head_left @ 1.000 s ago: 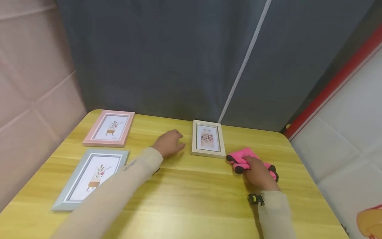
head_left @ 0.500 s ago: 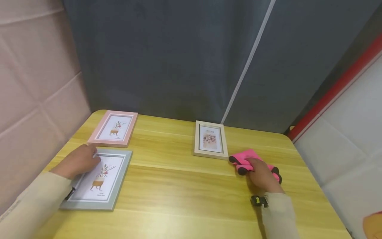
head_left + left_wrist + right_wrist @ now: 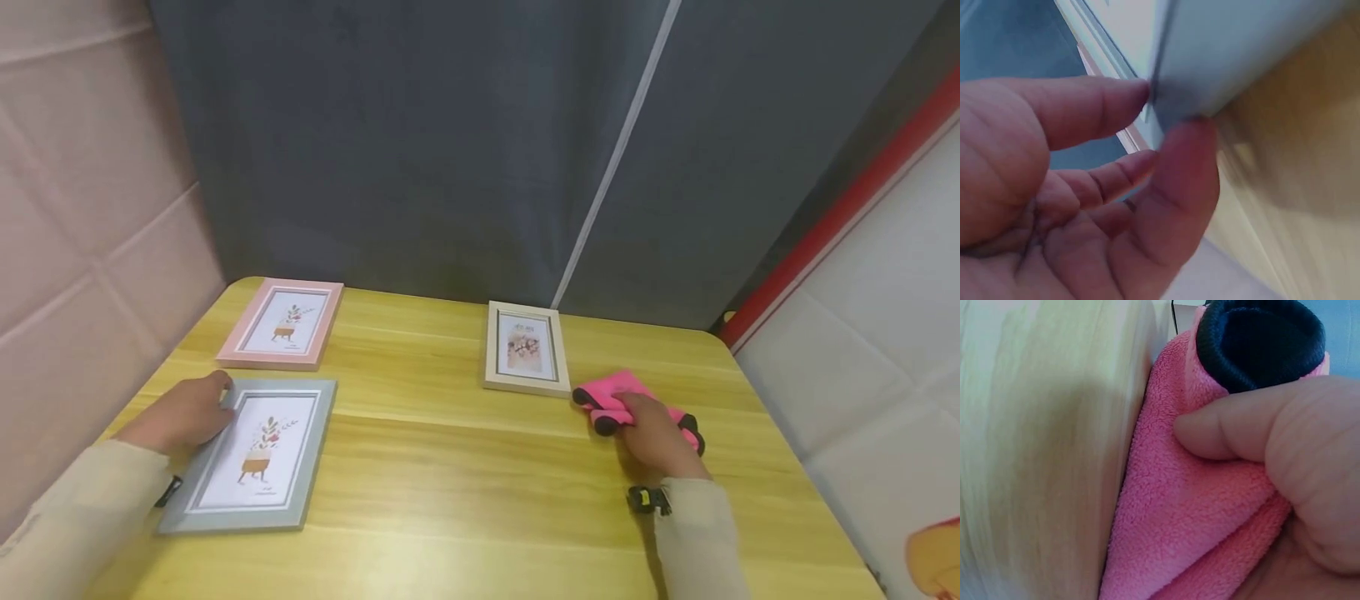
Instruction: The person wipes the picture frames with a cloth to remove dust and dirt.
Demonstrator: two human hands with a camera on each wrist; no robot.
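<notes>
My left hand [image 3: 183,410] pinches the upper left corner of a grey-blue picture frame [image 3: 321,433] lying face up on the wooden table. In the left wrist view, thumb and forefinger meet at the corner of that picture frame [image 3: 1210,56]. On the right, my right hand [image 3: 656,437] grips a folded pink cloth [image 3: 618,385] with black edging on the tabletop. Seen from the right wrist, the thumb presses into the fuzzy pink cloth [image 3: 1172,506]; the other fingers are mostly hidden.
A pink picture frame [image 3: 327,325] lies just beyond the grey-blue one. Near the back edge, a cream picture frame [image 3: 491,346] lies left of the cloth. A dark panel [image 3: 390,150] rises behind the wooden table [image 3: 450,492], with a pale padded wall [image 3: 90,208] on the left.
My left hand has gone from the table's middle to the grey-blue picture frame on the left and taken its corner. That frame has turned slightly. The right hand stays on the cloth.
</notes>
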